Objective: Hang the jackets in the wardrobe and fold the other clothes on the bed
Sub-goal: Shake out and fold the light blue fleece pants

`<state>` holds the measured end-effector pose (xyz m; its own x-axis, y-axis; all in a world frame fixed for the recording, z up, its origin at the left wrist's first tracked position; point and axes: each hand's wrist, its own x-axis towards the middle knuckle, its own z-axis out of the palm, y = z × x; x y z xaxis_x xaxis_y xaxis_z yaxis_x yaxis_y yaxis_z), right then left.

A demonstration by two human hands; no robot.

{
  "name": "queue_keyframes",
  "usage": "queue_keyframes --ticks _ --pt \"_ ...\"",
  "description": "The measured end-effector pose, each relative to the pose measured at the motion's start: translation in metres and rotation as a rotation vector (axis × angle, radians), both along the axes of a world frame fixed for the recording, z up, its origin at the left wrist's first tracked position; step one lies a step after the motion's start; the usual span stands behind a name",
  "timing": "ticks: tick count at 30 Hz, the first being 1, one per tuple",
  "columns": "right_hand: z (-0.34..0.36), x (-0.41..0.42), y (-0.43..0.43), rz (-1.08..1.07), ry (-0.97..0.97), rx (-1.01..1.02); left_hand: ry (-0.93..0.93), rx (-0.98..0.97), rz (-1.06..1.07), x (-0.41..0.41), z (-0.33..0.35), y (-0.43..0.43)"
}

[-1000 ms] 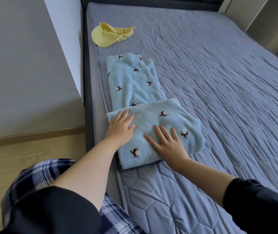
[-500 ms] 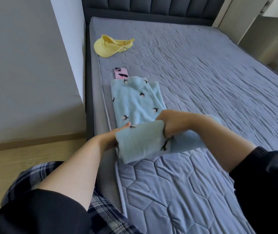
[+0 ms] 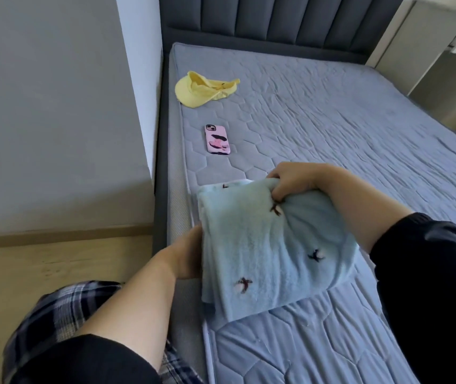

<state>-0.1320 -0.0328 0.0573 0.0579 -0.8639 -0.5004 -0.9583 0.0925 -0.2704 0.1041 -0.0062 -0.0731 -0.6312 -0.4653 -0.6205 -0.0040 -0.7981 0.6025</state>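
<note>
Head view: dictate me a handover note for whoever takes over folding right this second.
The right hand grips the far corner of the blue garment.
The left hand is at its left edge, fingers hidden under the cloth.
The garment is folded in layers, partly lifted, near the left edge of the bed.
Left: lay it flat, finish the fold.
A yellow cap and a phone lie farther up the bed.
No jackets in view.

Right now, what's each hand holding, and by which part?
Folded light-blue fleece garment: right hand grips its far edge; left hand is at its left edge, fingers hidden, grip unclear.
</note>
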Motion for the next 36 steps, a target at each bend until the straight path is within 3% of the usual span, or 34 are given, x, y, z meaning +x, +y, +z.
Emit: queue_keyframes --ticks 3,5,8,11,15,18,20,22,29,32,36 --pt "-0.014 -0.003 -0.032 -0.069 0.017 -0.15 0.105 0.042 0.251 0.001 -0.008 -0.018" --pt "-0.034 -0.003 -0.049 -0.177 0.082 -0.307 0.115 -0.088 0.344 -0.002 -0.012 -0.025" --pt "-0.067 0.006 -0.054 -0.323 0.062 -0.548 -0.174 -0.362 0.284 -0.012 -0.018 -0.033" --pt "-0.101 0.022 -0.037 -0.168 0.032 -0.672 -0.37 -0.423 0.263 -0.024 -0.036 -0.035" --pt "-0.136 0.014 -0.009 0.029 0.169 -0.57 -0.54 -0.443 0.187 -0.029 -0.046 -0.036" --pt "-0.141 -0.011 -0.005 -0.291 0.34 -0.497 -0.638 -0.474 0.117 -0.031 -0.049 -0.034" --pt "-0.141 -0.023 -0.003 -0.542 0.315 -0.442 -0.614 -0.393 0.095 -0.031 -0.05 -0.034" --pt "-0.144 -0.026 0.004 -0.633 0.232 -0.37 -0.56 -0.296 0.062 -0.03 -0.049 -0.034" --pt "-0.145 -0.003 0.018 -0.558 0.255 -0.366 -0.346 -0.083 0.116 -0.03 -0.034 -0.024" --pt "-0.131 0.012 0.023 -0.501 0.184 -0.411 -0.374 -0.191 0.191 -0.03 -0.016 -0.021" --pt "-0.097 0.032 0.027 -0.309 0.121 -0.53 -0.454 -0.508 0.23 -0.011 0.028 -0.029"
